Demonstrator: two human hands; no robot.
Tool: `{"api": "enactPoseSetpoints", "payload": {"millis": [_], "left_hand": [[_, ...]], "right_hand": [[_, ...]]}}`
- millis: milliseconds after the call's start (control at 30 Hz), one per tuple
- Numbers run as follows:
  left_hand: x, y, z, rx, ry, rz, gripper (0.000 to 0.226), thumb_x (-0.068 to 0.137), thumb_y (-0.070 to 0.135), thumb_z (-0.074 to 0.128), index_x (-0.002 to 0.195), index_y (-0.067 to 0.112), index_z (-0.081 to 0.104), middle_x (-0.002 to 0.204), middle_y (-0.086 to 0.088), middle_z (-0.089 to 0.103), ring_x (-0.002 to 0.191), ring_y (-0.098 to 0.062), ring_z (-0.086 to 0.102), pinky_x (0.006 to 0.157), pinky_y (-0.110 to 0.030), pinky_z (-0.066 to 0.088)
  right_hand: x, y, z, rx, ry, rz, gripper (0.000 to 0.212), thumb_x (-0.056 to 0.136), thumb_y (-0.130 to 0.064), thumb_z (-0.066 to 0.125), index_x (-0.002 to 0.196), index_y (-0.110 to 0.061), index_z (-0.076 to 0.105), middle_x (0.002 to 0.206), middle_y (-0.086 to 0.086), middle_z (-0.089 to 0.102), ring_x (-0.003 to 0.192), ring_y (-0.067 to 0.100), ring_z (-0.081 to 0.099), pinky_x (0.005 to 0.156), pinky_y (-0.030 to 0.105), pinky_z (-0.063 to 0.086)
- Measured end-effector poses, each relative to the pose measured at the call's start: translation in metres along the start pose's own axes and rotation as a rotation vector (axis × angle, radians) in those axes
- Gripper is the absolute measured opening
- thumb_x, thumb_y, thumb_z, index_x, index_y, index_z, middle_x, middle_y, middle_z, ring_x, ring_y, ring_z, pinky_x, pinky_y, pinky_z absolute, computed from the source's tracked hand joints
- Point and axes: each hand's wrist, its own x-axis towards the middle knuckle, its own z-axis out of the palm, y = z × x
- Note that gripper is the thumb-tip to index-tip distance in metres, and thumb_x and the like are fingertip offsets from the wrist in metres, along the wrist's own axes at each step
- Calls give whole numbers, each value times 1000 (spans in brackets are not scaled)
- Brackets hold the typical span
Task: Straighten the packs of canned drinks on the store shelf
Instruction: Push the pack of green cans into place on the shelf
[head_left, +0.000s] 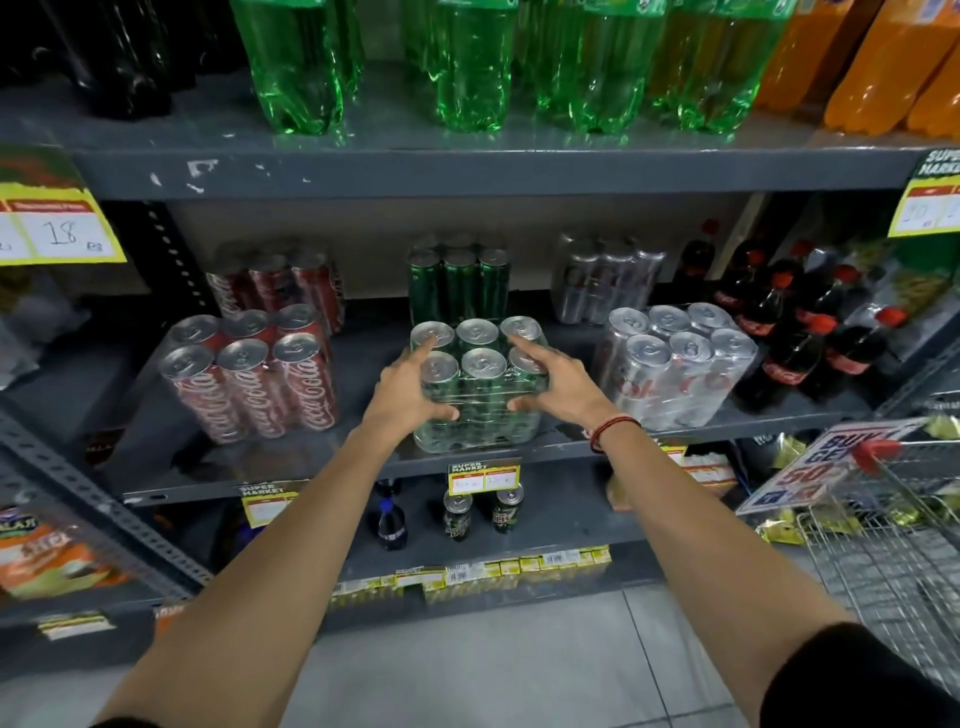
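Note:
A shrink-wrapped pack of green cans (480, 410) stands at the front edge of the middle grey shelf (291, 467). My left hand (408, 387) grips its left side, fingers over the can tops. My right hand (553, 379) grips its right side the same way. Left of it stands a pack of red cola cans (254, 374), turned slightly askew. On the right is a pack of silver cans (675, 364), also angled. Behind each front pack stands a second pack: red (280, 283), green (460, 283) and silver (605, 278).
Small cola bottles (810, 322) crowd the shelf's right end. Large green bottles (467, 62) and orange bottles (883, 62) fill the shelf above. Single cans (457, 514) stand on the shelf below. A wire shopping trolley (898, 525) is at my right. Price tags hang off shelf edges.

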Motion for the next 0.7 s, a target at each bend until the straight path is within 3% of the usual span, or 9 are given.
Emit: {"api": "enactPoseSetpoints", "payload": {"millis": [233,400,700], "left_hand": [[-5,1,3,44,23,-1,108,57,26,88,146,29,26,142,-14,47,129,-32,45,105,-47,40],[-6,-2,1,67,29,29,106,59,27,87,146,29,27,140,-14,48,126,-35,47,102,-49,41],[1,-6,-4,74,-21,45,107,59,27,87,147,29,24,148,-11,40,133,-33,41,107,-49,38]], "right_hand": [[-1,2,-2,9,-26,-7,100,65,-27,85,146,-37,27,150,13,37,139,28,33,113,35,27],[0,6,0,24,-19,-12,100,64,-25,85,146,-35,29,148,10,39,138,25,35,108,25,25],[-2,5,4,10,17,-7,98,66,-25,84,146,-35,27,148,11,39,138,25,34,110,29,25]]}}
